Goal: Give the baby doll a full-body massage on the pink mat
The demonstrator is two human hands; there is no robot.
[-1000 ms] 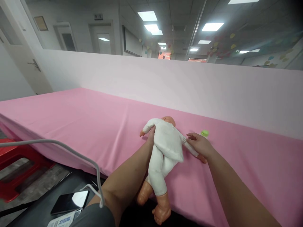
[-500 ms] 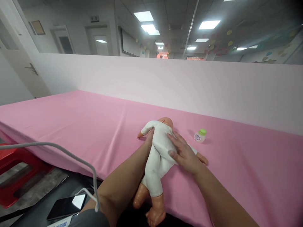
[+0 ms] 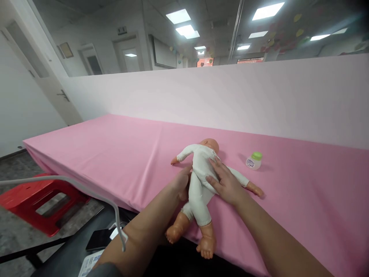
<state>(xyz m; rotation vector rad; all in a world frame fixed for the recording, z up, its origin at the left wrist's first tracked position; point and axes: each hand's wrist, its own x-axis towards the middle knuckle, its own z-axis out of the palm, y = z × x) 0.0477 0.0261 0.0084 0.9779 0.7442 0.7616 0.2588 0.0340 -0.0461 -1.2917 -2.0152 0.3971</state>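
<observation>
Loosely spread right hand (image 3: 225,183) on doll (image 3: 200,161), left hand (image 3: 182,183) alongside

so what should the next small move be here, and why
Probably ease the doll slightly farther up the pink cloth, using both hands. Its feet reach the cloth's near edge, while the right hand lies on its body and the left hand is at its side, partly hidden, so both seem well placed to guide it.

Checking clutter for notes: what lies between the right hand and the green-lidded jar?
In the head view, the doll's white sleeve, then pink cloth up to the jar.
</observation>
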